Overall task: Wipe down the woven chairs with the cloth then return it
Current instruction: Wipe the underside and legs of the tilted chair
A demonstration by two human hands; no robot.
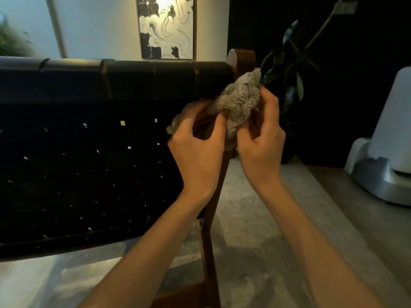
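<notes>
both hands, left hand (pixel 198 150) and right hand (pixel 261 143), are gripping the bunched cloth (pixel 238 101) against the woven chair (pixel 89 152), right of centre frame.

No writing, label, brand, number or sign could be read anywhere in the view. The framed picture (pixel 166 27) on the wall carried only black-and-white swirls and blocks, with nothing that resolved into letters. The white appliance (pixel 391 134) at the right edge showed a plain, dim and blurred surface, with no mark that could be made out.
</notes>
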